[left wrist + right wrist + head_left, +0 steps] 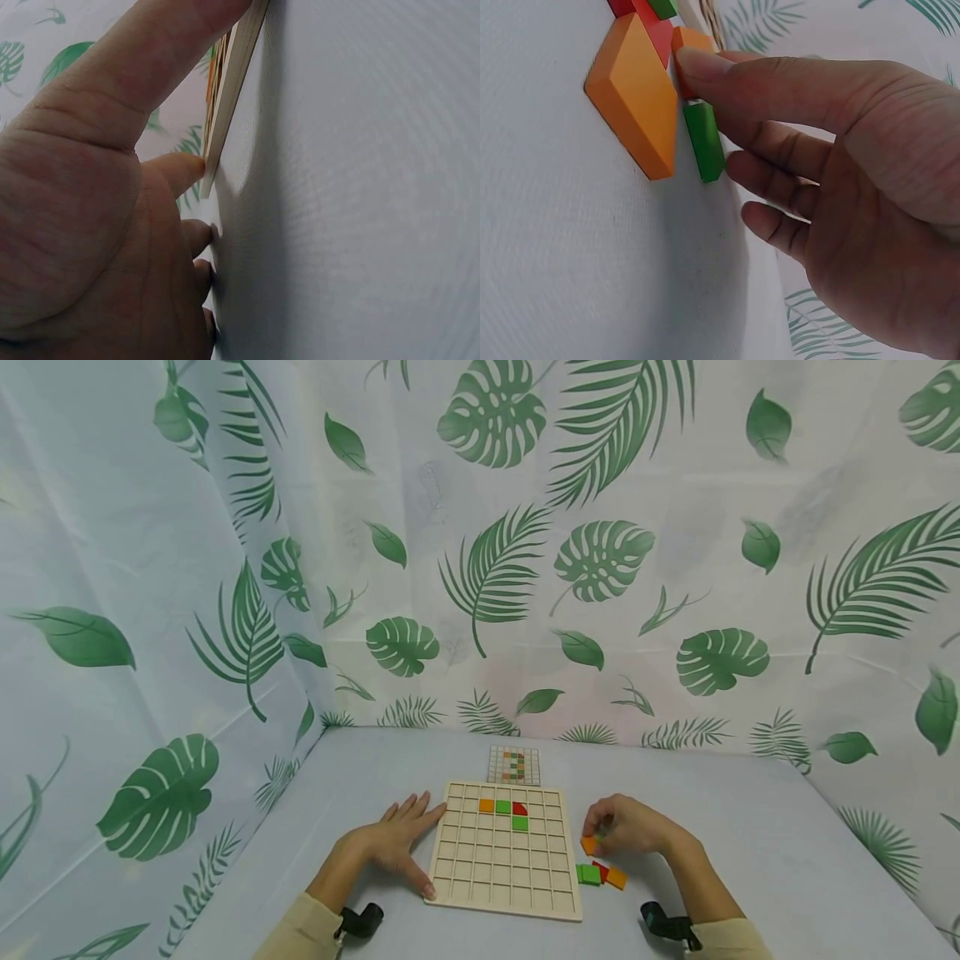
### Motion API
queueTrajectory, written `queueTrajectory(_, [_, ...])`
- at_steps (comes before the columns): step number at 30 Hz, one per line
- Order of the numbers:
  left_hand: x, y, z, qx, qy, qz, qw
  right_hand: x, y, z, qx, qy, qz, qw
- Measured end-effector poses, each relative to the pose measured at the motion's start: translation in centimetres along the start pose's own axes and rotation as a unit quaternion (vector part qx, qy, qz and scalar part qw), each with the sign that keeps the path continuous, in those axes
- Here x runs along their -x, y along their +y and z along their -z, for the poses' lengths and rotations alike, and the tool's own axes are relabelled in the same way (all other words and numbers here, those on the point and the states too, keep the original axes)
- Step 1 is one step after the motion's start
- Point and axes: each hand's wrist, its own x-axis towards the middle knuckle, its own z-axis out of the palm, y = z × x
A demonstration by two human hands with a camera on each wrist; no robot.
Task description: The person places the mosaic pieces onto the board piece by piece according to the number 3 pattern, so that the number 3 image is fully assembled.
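A wooden grid board (501, 860) lies in front of me, with an orange tile (487, 806), a green tile (503, 807), a rounded red tile (520, 809) and a second green tile (520, 823) in its upper cells. My left hand (393, 843) is spread beside it, thumb and index fingertip at its left edge (229, 97). To the right of the board, my right hand (630, 827) pinches an orange tile (694, 39) between thumb and fingers. Close by its fingertips, a green tile (705, 142) shows in the right wrist view.
Near the board's lower right corner, loose green tiles (588, 875), a red tile (602, 870) and an orange tile (617, 878) lie bunched on the white table (405, 752). A small card with a coloured grid pattern (495, 766) lies just beyond the board. Leaf-print curtains (525, 693) hang behind.
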Motion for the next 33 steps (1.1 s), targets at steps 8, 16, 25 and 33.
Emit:
queueTrajectory(8, [0.01, 0.11, 0.15, -0.003, 0.001, 0.0, 1.0, -0.32, -0.32, -0.21, -0.033, -0.011, 0.008, 0.9994])
queueTrajectory(16, [0.13, 0.11, 0.17, -0.002, -0.002, -0.002, 1.0, -0.6, -0.3, -0.22, -0.055, -0.002, 0.019, 0.9983])
queueTrajectory(25, [-0.26, -0.37, -0.09, 0.002, 0.001, -0.002, 1.0, -0.72, -0.15, 0.03, -0.119, 0.074, 0.032, 0.9896])
queueTrajectory(33, [-0.31, -0.44, -0.2, -0.001, 0.0, 0.0, 1.0, -0.86, 0.04, 0.13, -0.076, 0.122, 0.046, 0.9886])
